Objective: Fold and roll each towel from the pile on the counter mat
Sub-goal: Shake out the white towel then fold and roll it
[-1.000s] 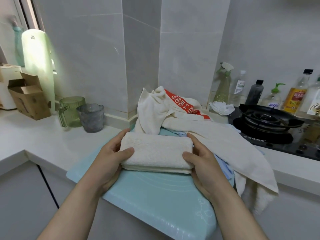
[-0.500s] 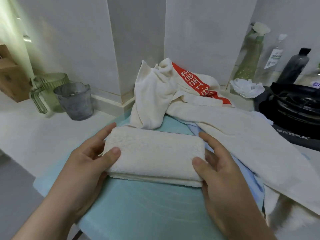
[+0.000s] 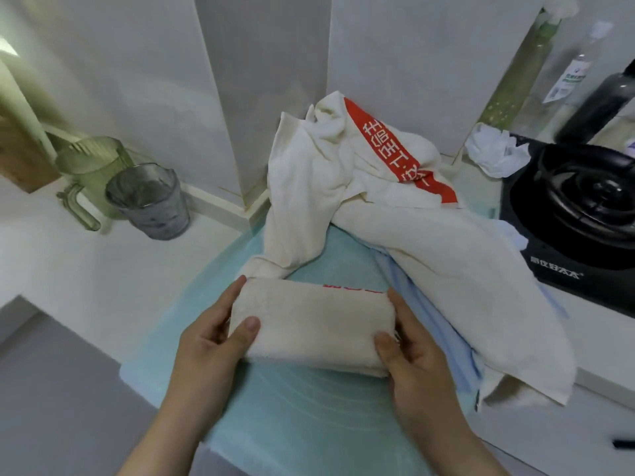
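Observation:
A cream towel, folded into a thick rolled bundle, lies across the pale teal counter mat. My left hand grips its left end, thumb on top. My right hand grips its right end the same way. A thin red strip shows along the bundle's far edge. Behind it sits the pile: a crumpled cream towel with a red printed band, a long cream towel draped toward the right, and a light blue cloth underneath.
A green pitcher and a grey measuring cup stand at the left on the white counter. A black gas stove, a crumpled tissue and several bottles are at the right. The tiled wall corner rises behind the pile.
The view has moved closer and tilted down. The bundle has turned over away from me between both hands, so a red strip now shows at its far edge.

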A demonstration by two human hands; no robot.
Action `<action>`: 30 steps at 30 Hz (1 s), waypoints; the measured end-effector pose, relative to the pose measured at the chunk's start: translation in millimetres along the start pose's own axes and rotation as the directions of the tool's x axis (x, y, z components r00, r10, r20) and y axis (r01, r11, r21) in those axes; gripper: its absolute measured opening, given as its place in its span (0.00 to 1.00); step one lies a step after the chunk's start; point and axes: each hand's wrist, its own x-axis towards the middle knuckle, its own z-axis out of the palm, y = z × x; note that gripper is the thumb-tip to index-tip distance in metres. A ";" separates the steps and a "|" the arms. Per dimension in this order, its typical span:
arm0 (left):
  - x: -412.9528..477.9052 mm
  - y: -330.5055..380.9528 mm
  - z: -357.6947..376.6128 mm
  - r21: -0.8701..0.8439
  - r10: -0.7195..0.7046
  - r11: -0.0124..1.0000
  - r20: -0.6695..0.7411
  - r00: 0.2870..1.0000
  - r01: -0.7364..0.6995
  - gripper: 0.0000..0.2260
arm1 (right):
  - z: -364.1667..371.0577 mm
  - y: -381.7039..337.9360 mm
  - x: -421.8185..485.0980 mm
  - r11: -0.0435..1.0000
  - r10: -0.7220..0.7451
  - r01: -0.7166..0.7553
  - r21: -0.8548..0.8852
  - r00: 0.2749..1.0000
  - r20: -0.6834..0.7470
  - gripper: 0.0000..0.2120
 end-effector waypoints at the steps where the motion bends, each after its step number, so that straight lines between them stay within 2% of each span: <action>1: 0.0 4.2 0.7 0.023 -0.027 0.999 -0.004 1.000 0.027 0.23 | 0.8 -4.3 -0.6 0.999 0.027 -0.027 -0.026 1.000 0.000 0.24; 8: 5.8 45.5 1.3 0.093 -0.239 0.968 0.076 0.968 0.232 0.21 | 8.4 -52.0 -3.9 0.967 0.238 -0.236 -0.098 0.971 0.008 0.24; 11: 11.5 75.6 0.4 0.100 -0.274 0.960 0.120 0.954 0.263 0.21 | 5.3 -78.1 -10.7 0.953 0.296 -0.296 -0.071 0.955 -0.004 0.25; 14: 11.1 111.2 1.5 0.003 -0.265 0.963 0.197 0.944 0.270 0.20 | -4.8 -106.7 -21.4 0.941 0.337 -0.337 0.023 0.941 -0.017 0.28; 20: 3.3 151.9 8.4 -0.100 -0.149 0.979 0.242 0.959 0.178 0.23 | -28.2 -161.1 -41.0 0.966 0.253 -0.246 0.079 0.962 -0.101 0.28; 23: 1.3 168.3 16.7 -0.136 -0.121 0.977 0.282 0.952 0.165 0.29 | -38.3 -180.1 -46.2 0.978 0.207 -0.202 0.052 0.969 -0.136 0.28; 30: 1.5 203.8 65.4 -0.156 -0.022 0.984 0.383 0.924 0.088 0.25 | -80.9 -215.6 -62.7 0.990 0.134 -0.119 0.075 0.963 -0.233 0.28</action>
